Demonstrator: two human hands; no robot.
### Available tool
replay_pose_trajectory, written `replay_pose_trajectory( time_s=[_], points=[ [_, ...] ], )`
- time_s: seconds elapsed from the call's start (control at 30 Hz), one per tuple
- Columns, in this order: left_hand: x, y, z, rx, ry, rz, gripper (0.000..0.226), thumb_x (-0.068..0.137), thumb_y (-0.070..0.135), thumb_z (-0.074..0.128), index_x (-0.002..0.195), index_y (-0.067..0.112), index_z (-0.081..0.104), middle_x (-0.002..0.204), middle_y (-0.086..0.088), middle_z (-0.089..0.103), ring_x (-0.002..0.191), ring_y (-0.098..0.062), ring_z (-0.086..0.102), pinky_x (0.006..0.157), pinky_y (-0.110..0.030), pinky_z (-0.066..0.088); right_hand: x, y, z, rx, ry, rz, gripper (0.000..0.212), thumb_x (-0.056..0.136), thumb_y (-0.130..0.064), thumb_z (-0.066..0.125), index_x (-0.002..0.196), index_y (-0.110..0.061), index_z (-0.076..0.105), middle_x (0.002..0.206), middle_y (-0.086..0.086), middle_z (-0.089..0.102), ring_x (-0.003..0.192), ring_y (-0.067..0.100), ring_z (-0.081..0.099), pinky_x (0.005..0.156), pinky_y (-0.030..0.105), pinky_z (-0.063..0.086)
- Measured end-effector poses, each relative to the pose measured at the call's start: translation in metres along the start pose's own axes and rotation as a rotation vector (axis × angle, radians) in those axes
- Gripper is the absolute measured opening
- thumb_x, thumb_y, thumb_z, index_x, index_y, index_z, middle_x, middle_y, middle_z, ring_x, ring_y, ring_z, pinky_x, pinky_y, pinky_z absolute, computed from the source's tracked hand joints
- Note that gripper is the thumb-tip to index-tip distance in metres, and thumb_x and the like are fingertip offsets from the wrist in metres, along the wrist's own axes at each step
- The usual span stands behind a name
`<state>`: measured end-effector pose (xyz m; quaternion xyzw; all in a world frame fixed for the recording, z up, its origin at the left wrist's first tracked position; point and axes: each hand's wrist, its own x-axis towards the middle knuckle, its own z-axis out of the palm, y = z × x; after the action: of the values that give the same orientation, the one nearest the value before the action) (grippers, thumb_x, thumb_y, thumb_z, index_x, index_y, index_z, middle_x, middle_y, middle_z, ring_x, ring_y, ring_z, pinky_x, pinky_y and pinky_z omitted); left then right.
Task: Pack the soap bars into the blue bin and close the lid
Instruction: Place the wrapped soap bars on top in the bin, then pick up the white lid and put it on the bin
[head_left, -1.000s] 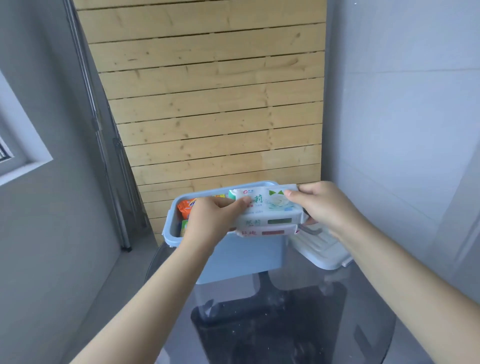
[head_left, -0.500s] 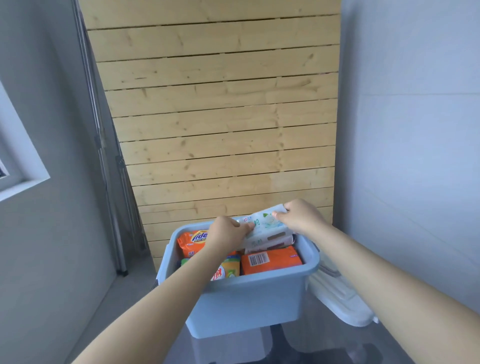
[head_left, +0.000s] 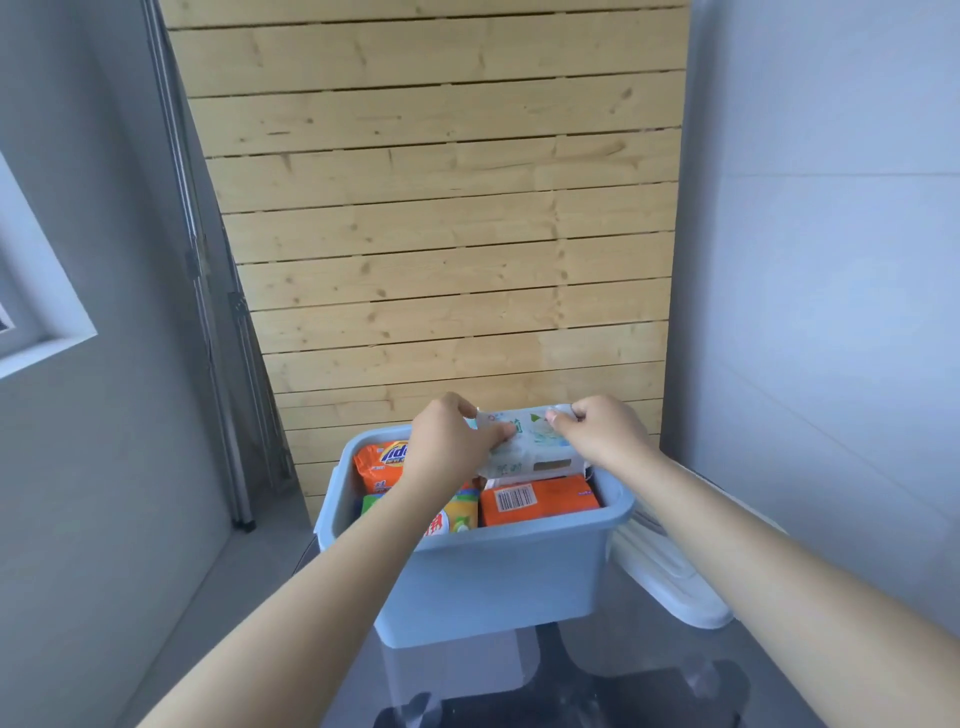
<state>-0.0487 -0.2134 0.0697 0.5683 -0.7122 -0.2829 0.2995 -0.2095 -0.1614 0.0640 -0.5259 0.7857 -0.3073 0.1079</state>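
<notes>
now soap packs (head_left: 524, 447) sit gripped between left hand (head_left: 449, 441) and right hand (head_left: 602, 434).

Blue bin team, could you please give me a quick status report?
Left hand and right hand both gripping white soap packs at the back of the blue bin. Orange bars already inside. Lid off, lying right of bin.

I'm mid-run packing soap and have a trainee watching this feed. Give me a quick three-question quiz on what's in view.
1. True or false: the lid is already on the blue bin.
2. What do the left hand and right hand grip together? A) white soap pack B) orange pack C) lid
3. Which side of the bin does the lid lie on?

Key: 1 false, it lies beside the bin. 2 A, the white soap pack, above the orange barcode pack. 3 The right.
</notes>
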Motion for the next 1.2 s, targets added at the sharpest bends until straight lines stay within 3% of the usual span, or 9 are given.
replay_pose_trajectory(
  time_s=[0.1, 0.2, 0.33, 0.47, 0.6, 0.77, 0.9, 1.07, 1.2],
  points=[
    [-0.015, -0.004, -0.011, -0.024, -0.112, -0.019, 0.051, 0.065, 0.049, 0.079, 0.094, 0.018, 0.052, 0.063, 0.003, 0.06, 0.052, -0.008, 0.058, 0.048, -0.024, 0.042, -0.012, 0.007, -0.013, 0.019, -0.031, 0.028, 0.055, 0.081, -0.043, 0.059, 0.047, -0.02, 0.022, 0.042, -0.003, 0.025, 0.045, 0.019, 0.029, 0.049, 0.029, 0.017],
    [-0.032, -0.014, -0.009, -0.042, -0.207, -0.032, 0.044, 0.066, 0.04, 0.082, 0.091, 0.018, 0.052, 0.05, 0.004, 0.061, 0.037, -0.008, 0.055, 0.041, -0.017, 0.041, -0.026, 0.01, -0.017, -0.087, -0.142, 0.069, 0.044, 0.079, -0.041, 0.063, 0.053, -0.017, 0.037, 0.048, 0.001, 0.035, 0.055, 0.021, 0.037, 0.053, 0.03, 0.024],
    [-0.035, -0.018, -0.001, 0.018, -0.191, -0.006, 0.039, 0.067, 0.04, 0.081, 0.074, 0.021, 0.047, 0.053, 0.002, 0.059, 0.047, -0.013, 0.054, 0.047, -0.023, 0.037, -0.033, 0.004, -0.015, -0.226, -0.139, 0.073, 0.036, 0.08, -0.047, 0.062, 0.07, -0.013, 0.052, 0.064, 0.003, 0.05, 0.068, 0.024, 0.048, 0.061, 0.027, 0.033],
    [-0.033, -0.021, -0.002, 0.069, -0.204, -0.003, 0.046, 0.066, 0.048, 0.079, 0.091, 0.022, 0.05, 0.064, 0.005, 0.06, 0.058, -0.012, 0.057, 0.055, -0.026, 0.041, -0.035, 0.003, -0.014, -0.378, -0.095, 0.017, 0.038, 0.081, -0.055, 0.056, 0.069, -0.019, 0.055, 0.065, 0.0, 0.055, 0.074, 0.023, 0.053, 0.057, 0.027, 0.031],
    [-0.035, -0.019, -0.003, 0.105, -0.2, 0.007, 0.046, 0.068, 0.05, 0.076, 0.096, 0.024, 0.051, 0.073, 0.01, 0.053, 0.064, -0.006, 0.051, 0.055, -0.026, 0.039, -0.036, 0.007, -0.008, -0.522, -0.033, -0.047, 0.043, 0.083, -0.061, 0.048, 0.088, -0.025, 0.072, 0.101, -0.002, 0.062, 0.112, 0.022, 0.044, 0.087, 0.033, 0.033],
    [-0.047, -0.017, 0.0, 0.078, -0.127, -0.006, 0.047, 0.076, 0.049, 0.07, 0.109, 0.02, 0.055, 0.079, 0.01, 0.054, 0.074, -0.011, 0.055, 0.059, -0.027, 0.04, -0.044, 0.02, -0.007, -0.058, -0.014, 0.031, 0.036, 0.082, -0.052, 0.058, 0.109, -0.031, 0.067, 0.12, 0.005, 0.048, 0.125, 0.027, 0.035, 0.097, 0.033, 0.03],
    [-0.066, -0.007, 0.015, 0.07, 0.046, 0.126, 0.038, 0.082, 0.043, 0.064, 0.11, 0.018, 0.061, 0.116, -0.005, 0.059, 0.114, -0.025, 0.047, 0.089, -0.033, 0.039, -0.061, 0.033, -0.012, 0.182, 0.018, -0.006, 0.034, 0.084, -0.038, 0.063, 0.115, -0.025, 0.066, 0.115, 0.008, 0.053, 0.12, 0.027, 0.04, 0.093, 0.031, 0.035],
    [-0.101, 0.017, 0.037, -0.079, 0.116, 0.3, 0.015, 0.086, 0.029, 0.062, 0.092, 0.017, 0.068, 0.097, 0.003, 0.066, 0.096, -0.019, 0.055, 0.089, -0.039, 0.043, -0.087, 0.051, -0.02, 0.385, 0.105, -0.009, 0.02, 0.085, -0.029, 0.062, 0.103, -0.025, 0.071, 0.098, -0.011, 0.058, 0.094, 0.013, 0.053, 0.069, 0.019, 0.038],
    [-0.127, 0.028, 0.064, -0.228, 0.026, 0.398, 0.009, 0.087, 0.018, 0.058, 0.086, 0.015, 0.065, 0.083, 0.011, 0.057, 0.073, -0.007, 0.052, 0.071, -0.018, 0.043, -0.105, 0.078, -0.029, 0.419, 0.144, 0.042, 0.017, 0.085, -0.026, 0.063, 0.098, -0.02, 0.072, 0.088, -0.014, 0.066, 0.083, 0.013, 0.057, 0.065, 0.014, 0.04]
  ],
)
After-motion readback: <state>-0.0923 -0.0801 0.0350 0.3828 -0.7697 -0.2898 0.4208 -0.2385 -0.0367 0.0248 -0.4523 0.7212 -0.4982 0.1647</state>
